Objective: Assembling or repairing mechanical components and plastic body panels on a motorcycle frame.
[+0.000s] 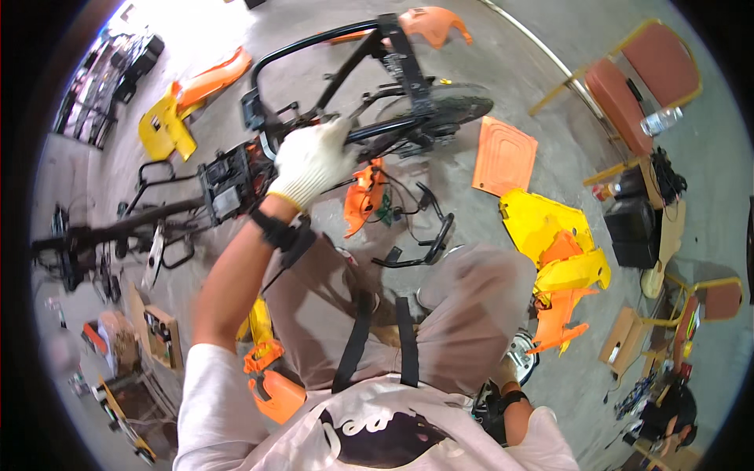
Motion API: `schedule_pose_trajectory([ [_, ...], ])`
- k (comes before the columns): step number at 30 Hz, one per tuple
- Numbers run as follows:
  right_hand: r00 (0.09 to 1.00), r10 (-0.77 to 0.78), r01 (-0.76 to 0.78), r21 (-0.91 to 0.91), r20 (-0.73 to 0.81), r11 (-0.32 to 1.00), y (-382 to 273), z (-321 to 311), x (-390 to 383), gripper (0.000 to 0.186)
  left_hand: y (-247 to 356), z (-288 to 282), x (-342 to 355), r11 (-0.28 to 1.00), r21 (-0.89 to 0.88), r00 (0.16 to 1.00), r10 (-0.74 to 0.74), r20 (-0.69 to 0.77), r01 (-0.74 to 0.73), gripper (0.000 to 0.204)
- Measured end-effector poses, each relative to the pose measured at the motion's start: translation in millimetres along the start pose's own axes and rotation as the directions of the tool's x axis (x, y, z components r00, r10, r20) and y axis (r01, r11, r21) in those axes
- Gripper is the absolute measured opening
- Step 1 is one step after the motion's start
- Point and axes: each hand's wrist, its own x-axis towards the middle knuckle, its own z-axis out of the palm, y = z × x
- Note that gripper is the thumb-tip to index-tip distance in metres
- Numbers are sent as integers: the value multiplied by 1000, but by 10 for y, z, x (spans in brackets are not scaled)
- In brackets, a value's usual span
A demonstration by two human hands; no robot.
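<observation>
Gloved left hand (310,161) is wrapped tight around the black scooter frame (345,86), which lies stripped on the concrete floor (534,102). Best to keep that grip close to the joint and pull steady. Right hand (503,369) sits low by the knee, probably empty, hard to tell. Yellow panels (558,251) crowd the right; open floor lies beyond the wheel (452,106).

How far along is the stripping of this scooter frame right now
Well along: yellow panels and an orange panel lie on the floor. In hand: the gloved left hand grips the bare black frame. Left: the rear wheel and wiring are on it. The right hand is hidden.
</observation>
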Motion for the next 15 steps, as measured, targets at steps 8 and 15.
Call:
schedule_pose_trajectory([
  [8, 967, -35, 99, -249, 251, 963, 274, -76, 311, 62, 78, 102, -143, 957, -213, 961, -231, -153, 197, 19],
  [15, 978, -5, 74, -325, 207, 943, -131, -390, 338, 62, 18, 229, -110, 967, -216, 971, -176, -163, 139, 16],
])
